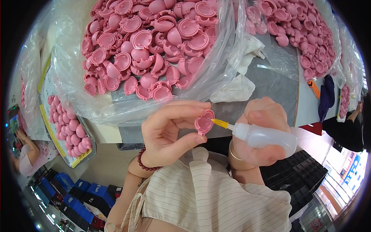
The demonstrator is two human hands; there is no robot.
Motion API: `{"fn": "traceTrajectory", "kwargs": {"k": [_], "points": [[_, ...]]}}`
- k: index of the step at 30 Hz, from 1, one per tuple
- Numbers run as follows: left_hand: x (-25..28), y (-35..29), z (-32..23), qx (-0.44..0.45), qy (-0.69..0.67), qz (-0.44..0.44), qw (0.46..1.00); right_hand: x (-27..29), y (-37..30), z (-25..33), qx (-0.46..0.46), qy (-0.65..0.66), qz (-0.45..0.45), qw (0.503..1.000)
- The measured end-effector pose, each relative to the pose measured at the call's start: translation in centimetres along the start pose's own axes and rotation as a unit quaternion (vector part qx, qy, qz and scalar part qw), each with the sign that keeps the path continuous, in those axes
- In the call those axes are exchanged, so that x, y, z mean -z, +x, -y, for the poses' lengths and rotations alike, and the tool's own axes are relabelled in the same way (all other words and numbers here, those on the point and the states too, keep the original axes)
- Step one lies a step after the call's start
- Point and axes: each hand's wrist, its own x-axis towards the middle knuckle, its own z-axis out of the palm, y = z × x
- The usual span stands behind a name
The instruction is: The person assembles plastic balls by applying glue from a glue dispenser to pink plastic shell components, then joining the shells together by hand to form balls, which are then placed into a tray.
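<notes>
Between thumb and fingers, my left hand (166,129) holds a small pink plastic shell half (204,123), its hollow side turned to the right. My right hand (266,127) is wrapped round a translucent white squeeze bottle (266,139), tilted with its nozzle to the left. The yellow needle tip (219,123) of the bottle reaches the inside of the shell; whether liquid comes out is too small to tell. Beyond my hands, a large heap of similar pink shell halves (150,50) lies on clear plastic sheeting (154,110).
A white cloth (235,89) lies crumpled on the grey mat. More pink parts (297,27) fill a bag at the far right, near an orange packet (313,89) and dark blue cloth (327,98). At left, a tray (48,116) bears pink balls (69,129). Other people sit at both sides.
</notes>
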Motion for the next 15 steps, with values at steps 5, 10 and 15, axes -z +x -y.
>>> {"fn": "traceTrajectory", "kwargs": {"k": [5,10,15], "points": [[0.1,-0.1,0.0,0.000,0.005,-0.003,1.000,-0.2,-0.3,0.0,0.015,0.082,-0.084,0.993],[0.8,-0.4,0.1,0.029,-0.160,0.028,0.986,0.6,0.5,0.4,-0.007,0.132,-0.323,0.937],[1.6,-0.8,0.4,0.041,-0.244,0.065,0.967,7.8,1.5,-0.1,-0.092,-0.272,-0.333,0.898]]}}
